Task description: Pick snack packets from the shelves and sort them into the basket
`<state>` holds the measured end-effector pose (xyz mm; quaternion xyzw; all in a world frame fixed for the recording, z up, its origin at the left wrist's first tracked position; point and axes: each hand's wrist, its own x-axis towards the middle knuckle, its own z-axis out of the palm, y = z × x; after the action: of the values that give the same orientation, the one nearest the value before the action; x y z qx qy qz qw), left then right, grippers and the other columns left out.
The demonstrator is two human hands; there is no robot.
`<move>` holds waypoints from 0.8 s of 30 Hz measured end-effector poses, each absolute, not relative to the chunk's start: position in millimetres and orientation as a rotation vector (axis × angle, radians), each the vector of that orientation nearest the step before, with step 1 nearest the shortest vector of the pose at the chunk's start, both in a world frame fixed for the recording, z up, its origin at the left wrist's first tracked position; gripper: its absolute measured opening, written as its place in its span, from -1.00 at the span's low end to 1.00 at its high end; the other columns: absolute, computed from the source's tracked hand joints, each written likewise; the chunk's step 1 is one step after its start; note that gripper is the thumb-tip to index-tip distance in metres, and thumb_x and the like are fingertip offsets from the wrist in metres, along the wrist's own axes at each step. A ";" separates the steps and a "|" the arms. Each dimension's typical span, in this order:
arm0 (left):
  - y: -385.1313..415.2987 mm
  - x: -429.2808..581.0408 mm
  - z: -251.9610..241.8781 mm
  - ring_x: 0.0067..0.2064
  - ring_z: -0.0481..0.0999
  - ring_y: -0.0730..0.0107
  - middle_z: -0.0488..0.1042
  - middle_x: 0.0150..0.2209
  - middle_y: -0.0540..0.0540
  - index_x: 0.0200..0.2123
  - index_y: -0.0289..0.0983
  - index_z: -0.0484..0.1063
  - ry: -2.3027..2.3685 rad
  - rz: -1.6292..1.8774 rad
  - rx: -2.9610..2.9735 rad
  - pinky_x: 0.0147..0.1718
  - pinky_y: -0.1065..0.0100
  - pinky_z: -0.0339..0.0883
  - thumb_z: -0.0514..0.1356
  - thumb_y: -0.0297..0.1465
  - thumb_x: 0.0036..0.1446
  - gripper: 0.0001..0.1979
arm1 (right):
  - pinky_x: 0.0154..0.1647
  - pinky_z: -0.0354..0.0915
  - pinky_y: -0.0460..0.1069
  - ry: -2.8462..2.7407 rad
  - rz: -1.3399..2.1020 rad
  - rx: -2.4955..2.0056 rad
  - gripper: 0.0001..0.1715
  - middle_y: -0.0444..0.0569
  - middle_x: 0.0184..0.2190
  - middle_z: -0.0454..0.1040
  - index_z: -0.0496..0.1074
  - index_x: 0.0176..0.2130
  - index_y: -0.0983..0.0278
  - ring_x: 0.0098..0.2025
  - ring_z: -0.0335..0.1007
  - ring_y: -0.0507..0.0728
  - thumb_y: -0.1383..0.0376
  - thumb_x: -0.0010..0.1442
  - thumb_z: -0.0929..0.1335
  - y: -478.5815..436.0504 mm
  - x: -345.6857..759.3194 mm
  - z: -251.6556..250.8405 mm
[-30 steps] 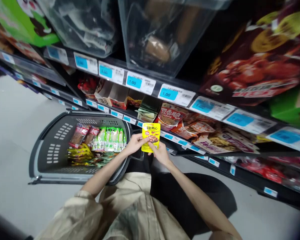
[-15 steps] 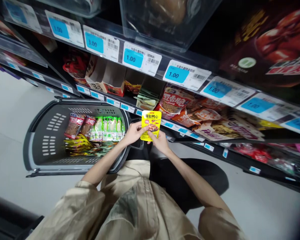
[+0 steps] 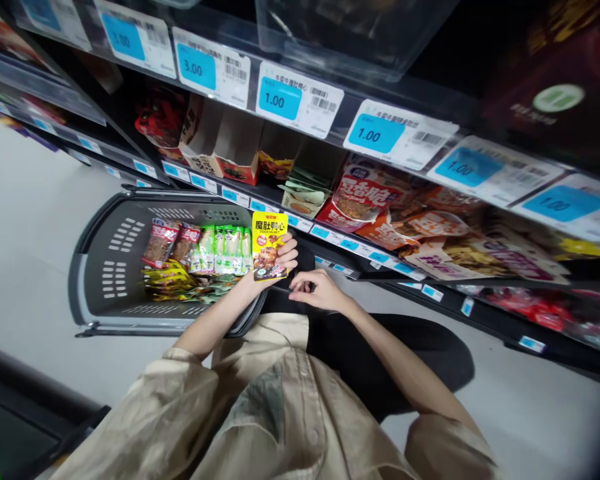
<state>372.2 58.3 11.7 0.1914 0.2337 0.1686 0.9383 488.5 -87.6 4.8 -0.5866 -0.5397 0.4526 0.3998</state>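
Note:
My left hand is closed on a small yellow snack packet, with its printed front toward me and its fingers round the right edge. The packet is upright over the near right end of a grey shopping basket. Just right of it, my right hand is loosely curled, thumb and forefinger apart, with nothing visible in it. Inside the basket are red-and-brown snack bags, several green-and-white packs and a pile of yellow packets. Greenish packets lie beside the yellow pile.
A store shelf runs diagonally across the view, with red snack bags, green packets and opened display boxes. Above it, a shelf edge with price tags juts close. My knee in black is at the right, over grey floor.
My right hand has let go of the yellow packet and is now apart from it. My left hand has carried the packet left, nearer the basket. The view has shifted slightly.

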 end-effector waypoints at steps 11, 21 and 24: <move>62.4 373.3 5.5 -0.63 -0.17 0.51 -0.09 -0.57 0.13 -0.41 -0.18 0.11 0.479 0.323 0.449 -0.64 0.42 -0.14 0.13 -0.25 0.33 -0.70 | -0.43 0.33 -0.06 -1.394 1.082 -1.505 -0.64 -0.09 -0.47 0.62 0.59 -0.29 0.24 -0.51 0.44 0.04 -0.01 0.23 0.48 -86.7 492.5 -4.6; 58.2 372.2 8.3 -0.26 0.49 0.38 0.53 -0.28 -0.02 -0.20 -0.25 0.47 0.519 0.592 1.480 -0.23 0.37 0.35 0.21 -0.06 0.32 -0.65 | -0.28 0.53 0.09 -0.849 0.721 -1.654 -0.41 0.07 -0.27 0.68 0.59 -0.16 0.27 -0.32 0.61 0.25 -0.17 0.12 0.50 -81.4 495.2 -1.4; 64.5 365.2 12.0 -0.25 0.52 0.34 0.57 -0.26 -0.08 -0.19 -0.25 0.51 0.468 0.661 1.836 -0.23 0.32 0.37 0.13 -0.16 0.41 -0.70 | -0.14 0.57 0.17 -0.862 0.720 -1.685 -0.50 0.09 -0.18 0.70 0.63 -0.18 0.27 -0.20 0.66 0.34 -0.07 0.09 0.54 -79.2 497.0 1.4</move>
<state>365.2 64.5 12.0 0.7716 0.1968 0.2776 0.5374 497.0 -79.2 1.4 -0.7057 -0.3609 0.3016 0.5299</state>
